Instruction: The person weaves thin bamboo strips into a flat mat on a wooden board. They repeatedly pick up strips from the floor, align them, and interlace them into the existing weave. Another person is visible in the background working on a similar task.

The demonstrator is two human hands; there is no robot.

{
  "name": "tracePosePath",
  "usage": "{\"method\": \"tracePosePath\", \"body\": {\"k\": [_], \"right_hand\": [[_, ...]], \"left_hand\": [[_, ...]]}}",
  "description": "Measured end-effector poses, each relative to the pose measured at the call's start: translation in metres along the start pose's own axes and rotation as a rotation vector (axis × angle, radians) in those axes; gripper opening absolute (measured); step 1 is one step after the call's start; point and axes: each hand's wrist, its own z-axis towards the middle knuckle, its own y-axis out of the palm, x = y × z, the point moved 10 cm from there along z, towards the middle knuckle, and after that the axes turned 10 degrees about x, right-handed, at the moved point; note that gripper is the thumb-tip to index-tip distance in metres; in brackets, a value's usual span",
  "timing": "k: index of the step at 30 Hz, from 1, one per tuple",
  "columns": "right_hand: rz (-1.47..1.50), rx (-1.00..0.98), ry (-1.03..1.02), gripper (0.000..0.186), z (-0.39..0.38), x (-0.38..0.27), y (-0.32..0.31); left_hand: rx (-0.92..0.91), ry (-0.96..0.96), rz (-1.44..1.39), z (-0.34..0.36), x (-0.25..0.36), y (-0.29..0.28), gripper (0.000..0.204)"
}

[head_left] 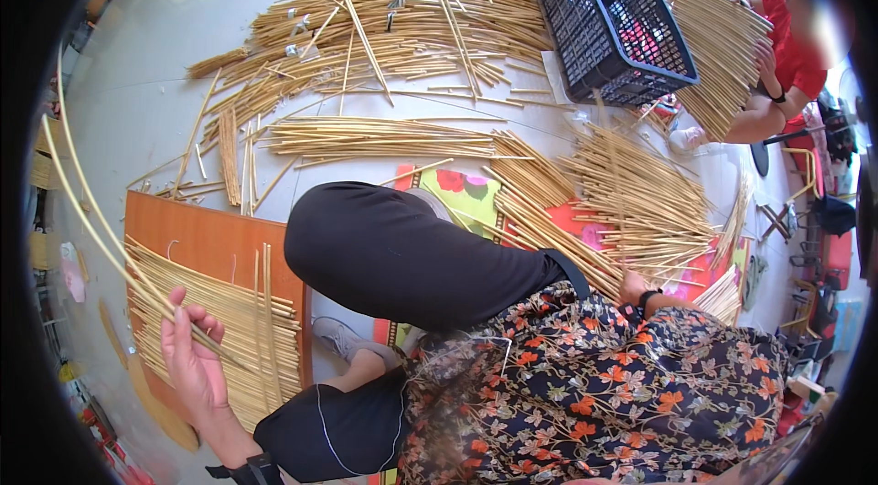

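Between the thumb and fingers of my left hand (194,352) are a couple of long thin plant stalks (96,197), curving up past the far left. Below them, a row of stalks laid side by side (215,329) covers much of an orange-brown wooden board (215,218). Two stalks lie crosswise over that row. My right hand (633,288) is closed at the near edge of a loose stalk pile (631,188). A slightly blurred stalk (621,210) rises from its fingers across the pile. The fingertips there are partly hidden.
A large stalk heap (412,23) spreads over the tiled floor, partly tied with strips. Beside it stands a dark plastic crate (631,78). A person in red (805,50) holds a stalk mat (718,55) at the upper right. My bent knee (366,242) lies between both work areas.
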Motion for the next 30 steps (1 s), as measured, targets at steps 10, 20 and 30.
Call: {"method": "tracePosePath", "body": {"k": [10,20,30], "right_hand": [[-0.05,-0.226,-0.212,0.028,-0.059,-0.025,0.037],[-0.389,-0.207,-0.552,0.02,0.081,-0.125,-0.064],[0.844,0.191,-0.51,0.022,0.269,-0.467,-0.401]], "left_hand": [[-0.111,0.01,0.018,0.013,-0.002,0.028,0.032],[0.026,0.036,0.107,0.01,0.017,0.037,0.029],[0.134,-0.124,0.008,0.033,-0.014,0.019,0.031]]}}
